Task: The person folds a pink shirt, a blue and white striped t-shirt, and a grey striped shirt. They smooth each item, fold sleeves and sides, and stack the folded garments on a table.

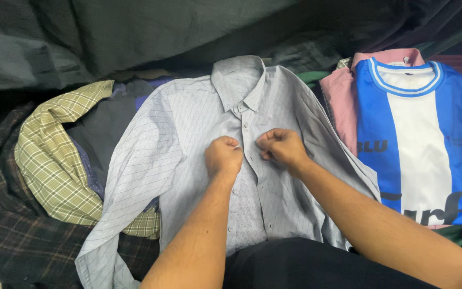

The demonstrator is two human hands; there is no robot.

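A light grey button-up shirt lies face up in front of me, collar at the far end, sleeves spread. My left hand pinches the left edge of the shirt's front placket at chest height. My right hand pinches the opposite edge just beside it. Both fists are closed on the fabric, almost touching, with a button between them. My forearms cover the shirt's lower part.
A blue-and-white striped jersey lies folded at the right on a pink shirt. A yellow-green plaid shirt and dark plaid cloth are heaped at the left. Dark grey fabric fills the back.
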